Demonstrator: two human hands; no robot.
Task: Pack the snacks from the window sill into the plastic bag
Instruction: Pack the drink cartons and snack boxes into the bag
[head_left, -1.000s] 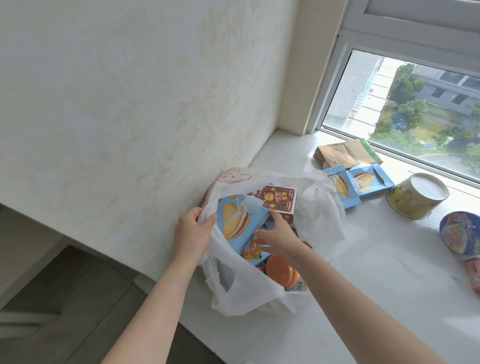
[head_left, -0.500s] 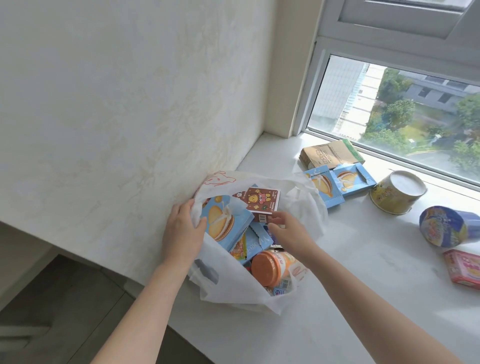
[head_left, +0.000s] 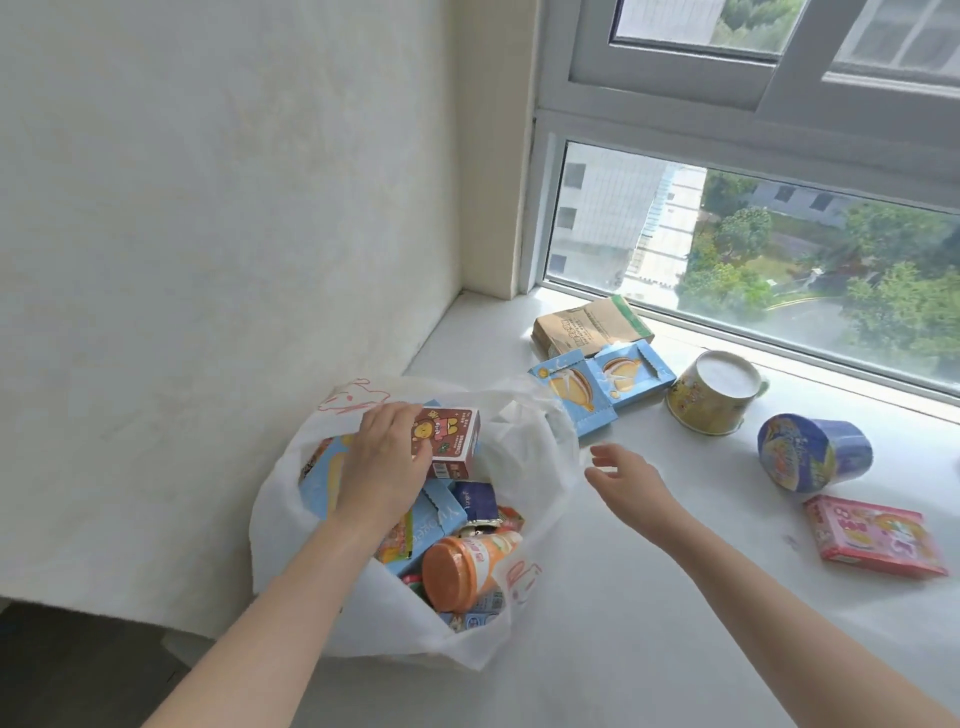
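A white plastic bag (head_left: 524, 457) lies open on the sill by the wall, filled with several snacks, among them an orange-capped bottle (head_left: 465, 569). My left hand (head_left: 384, 462) is inside the bag, resting on a brown cartoon box (head_left: 452, 441) and a blue pack. My right hand (head_left: 623, 480) hovers open just right of the bag, holding nothing. Beyond it on the sill lie two blue cake packs (head_left: 602, 389), a brown paper pack (head_left: 587, 325), a yellow cup (head_left: 714, 392), a blue cup (head_left: 813, 452) on its side and a pink box (head_left: 875, 535).
The white window sill (head_left: 649, 597) ends at a textured wall (head_left: 234, 234) on the left and the window frame (head_left: 550, 208) at the back. Its front edge drops to a dark floor (head_left: 78, 670) at lower left.
My left hand let go of the bag's rim and moved in onto the brown box. My right hand came out of the bag and moved right, open. The view tilted up.
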